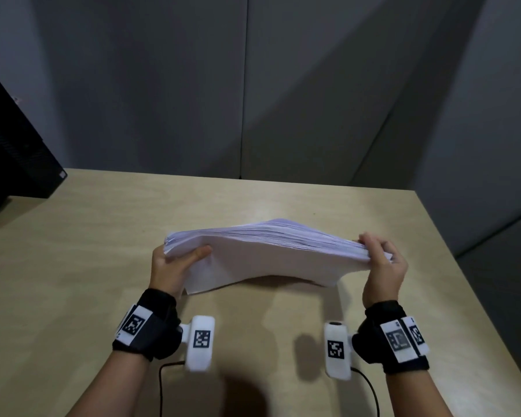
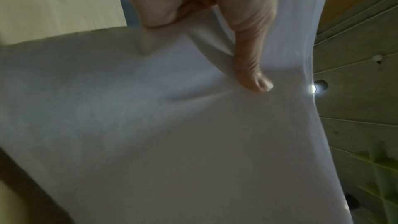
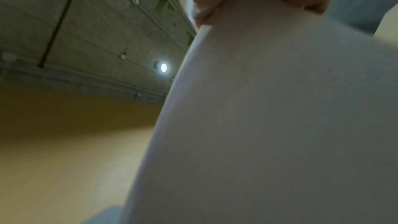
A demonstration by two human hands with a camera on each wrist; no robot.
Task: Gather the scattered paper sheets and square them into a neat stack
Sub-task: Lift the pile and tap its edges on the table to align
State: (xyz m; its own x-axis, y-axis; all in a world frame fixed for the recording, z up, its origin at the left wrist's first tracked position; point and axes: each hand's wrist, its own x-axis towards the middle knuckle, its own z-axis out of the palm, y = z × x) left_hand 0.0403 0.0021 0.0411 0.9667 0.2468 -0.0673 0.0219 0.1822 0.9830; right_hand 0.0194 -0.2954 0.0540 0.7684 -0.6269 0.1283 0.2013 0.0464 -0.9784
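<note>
A thick stack of white paper sheets (image 1: 265,254) stands on its long edge on the wooden table (image 1: 103,236), bowed and tilted away from me. My left hand (image 1: 175,266) grips its left end, thumb lying across the near sheet. My right hand (image 1: 379,260) grips the right end, fingers curled over the top edge. The top edges are fanned and uneven. In the left wrist view the thumb presses the paper sheets (image 2: 193,125). In the right wrist view the paper sheets (image 3: 280,117) fill the picture, held near the top.
A black box-like device (image 1: 15,149) stands at the table's far left. Grey wall panels (image 1: 253,85) rise behind the table. The table's right edge (image 1: 475,296) runs close to my right wrist. Cables trail from the wrist cameras toward me.
</note>
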